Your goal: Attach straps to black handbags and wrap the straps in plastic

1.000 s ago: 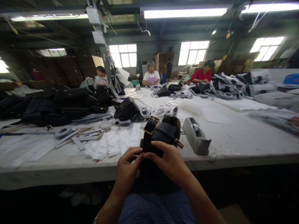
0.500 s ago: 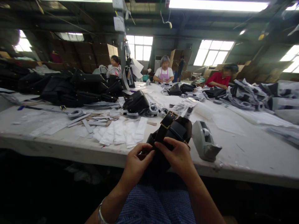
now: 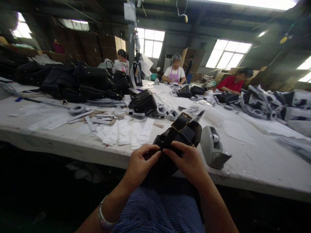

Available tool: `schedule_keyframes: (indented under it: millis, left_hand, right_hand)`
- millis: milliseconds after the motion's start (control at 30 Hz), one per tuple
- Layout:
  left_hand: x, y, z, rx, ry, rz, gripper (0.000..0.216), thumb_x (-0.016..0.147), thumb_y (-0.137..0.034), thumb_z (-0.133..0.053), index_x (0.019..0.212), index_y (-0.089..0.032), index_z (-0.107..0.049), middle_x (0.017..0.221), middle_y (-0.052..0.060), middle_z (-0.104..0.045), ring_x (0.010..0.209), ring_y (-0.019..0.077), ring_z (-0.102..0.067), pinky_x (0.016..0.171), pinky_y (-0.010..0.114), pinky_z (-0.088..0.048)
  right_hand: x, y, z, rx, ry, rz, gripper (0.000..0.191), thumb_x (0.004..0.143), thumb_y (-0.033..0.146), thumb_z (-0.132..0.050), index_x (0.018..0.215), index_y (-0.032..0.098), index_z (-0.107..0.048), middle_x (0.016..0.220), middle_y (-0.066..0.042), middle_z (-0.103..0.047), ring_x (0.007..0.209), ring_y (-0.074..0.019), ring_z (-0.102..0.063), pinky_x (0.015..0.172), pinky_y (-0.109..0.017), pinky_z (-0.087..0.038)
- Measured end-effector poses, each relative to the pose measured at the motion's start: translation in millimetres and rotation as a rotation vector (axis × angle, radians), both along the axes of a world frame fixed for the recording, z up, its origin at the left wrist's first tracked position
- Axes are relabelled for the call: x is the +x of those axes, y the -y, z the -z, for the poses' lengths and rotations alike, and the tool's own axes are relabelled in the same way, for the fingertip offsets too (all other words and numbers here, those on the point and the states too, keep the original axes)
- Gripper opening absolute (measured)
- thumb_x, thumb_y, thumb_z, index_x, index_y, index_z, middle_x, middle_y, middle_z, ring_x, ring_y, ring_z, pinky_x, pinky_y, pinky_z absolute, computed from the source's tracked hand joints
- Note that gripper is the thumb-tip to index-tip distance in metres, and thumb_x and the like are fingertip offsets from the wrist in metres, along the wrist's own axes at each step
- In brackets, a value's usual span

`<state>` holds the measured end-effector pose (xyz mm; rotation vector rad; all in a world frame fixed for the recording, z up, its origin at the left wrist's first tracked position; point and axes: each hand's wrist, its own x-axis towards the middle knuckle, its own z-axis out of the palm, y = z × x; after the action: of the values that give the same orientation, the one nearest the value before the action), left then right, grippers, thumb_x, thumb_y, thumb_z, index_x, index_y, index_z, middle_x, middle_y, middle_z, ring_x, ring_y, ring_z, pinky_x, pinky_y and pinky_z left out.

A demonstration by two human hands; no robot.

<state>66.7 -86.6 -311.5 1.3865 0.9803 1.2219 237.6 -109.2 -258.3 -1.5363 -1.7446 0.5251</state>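
Observation:
A black leather bag rests at the table's front edge, close to my body. Across it runs a black strap, with a gold-rimmed buckle at its upper end. My left hand pinches the strap's left edge between thumb and fingers. On the other edge, my right hand is closed on the same strap, its thumb close to the left one. The fingers cover the part of the strap between them, and the bag's lower part is lost in shadow.
Just right of the bag stands a grey tape dispenser. White packets and card strips lie to the left. Another black bag sits farther back, near a large pile of black bags. Several people work across the table.
The camera view has shifted slightly. My hands keep their pinch on the strap, and the thumbs are a little closer together. The buckle end has tilted slightly to the right.

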Motion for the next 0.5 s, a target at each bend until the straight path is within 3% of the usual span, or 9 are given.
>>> schedule_keyframes:
  millis: [267,500]
  left_hand:
    - [-6.0,1.3,-2.1,-0.002,-0.041,0.089,0.014,0.084,-0.028,-0.070,0.096,-0.021,-0.073,0.092,0.002,-0.072,0.083,0.0153,-0.067,0.074,0.022,-0.052]
    - [-0.4,-2.4,4.7,0.004,0.067,0.025,0.019,0.077,-0.023,-0.075,0.092,-0.020,-0.063,0.086,-0.001,-0.067,0.081,0.0135,-0.066,0.077,0.023,-0.052]
  right_hand:
    - [1.1,1.4,-0.8,-0.021,-0.029,-0.065,0.014,0.085,0.031,-0.067,0.096,0.028,-0.075,0.080,0.005,-0.074,0.068,-0.0144,-0.063,0.062,-0.022,-0.044]
    - [-3.9,0.2,3.7,0.011,-0.072,-0.055,0.015,0.084,0.027,-0.066,0.096,0.025,-0.074,0.081,0.003,-0.074,0.072,-0.0160,-0.065,0.065,-0.023,-0.046]
